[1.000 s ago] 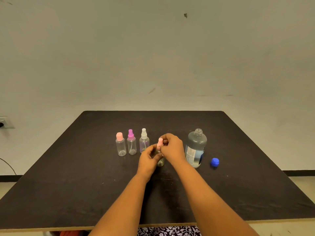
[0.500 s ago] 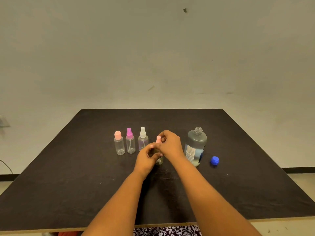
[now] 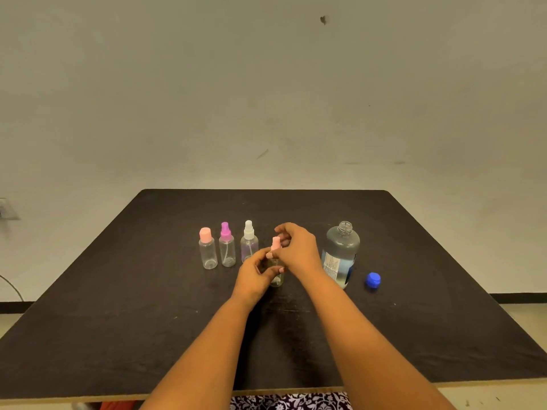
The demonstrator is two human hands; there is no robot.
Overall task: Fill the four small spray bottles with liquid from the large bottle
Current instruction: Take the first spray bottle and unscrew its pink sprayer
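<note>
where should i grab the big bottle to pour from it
Round the wide body of the large bottle, just under the shoulder, coming in from its near right side. It stands upright with its neck open, so avoid that. The left hand and right hand, holding a small spray bottle, crowd its left; only the blue cap lies on its right.

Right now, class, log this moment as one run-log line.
left hand: holds small bottle; right hand: pinches its pink spray top; large bottle: upright, uncapped; blue cap: on table; other three bottles: capped, in row
</note>
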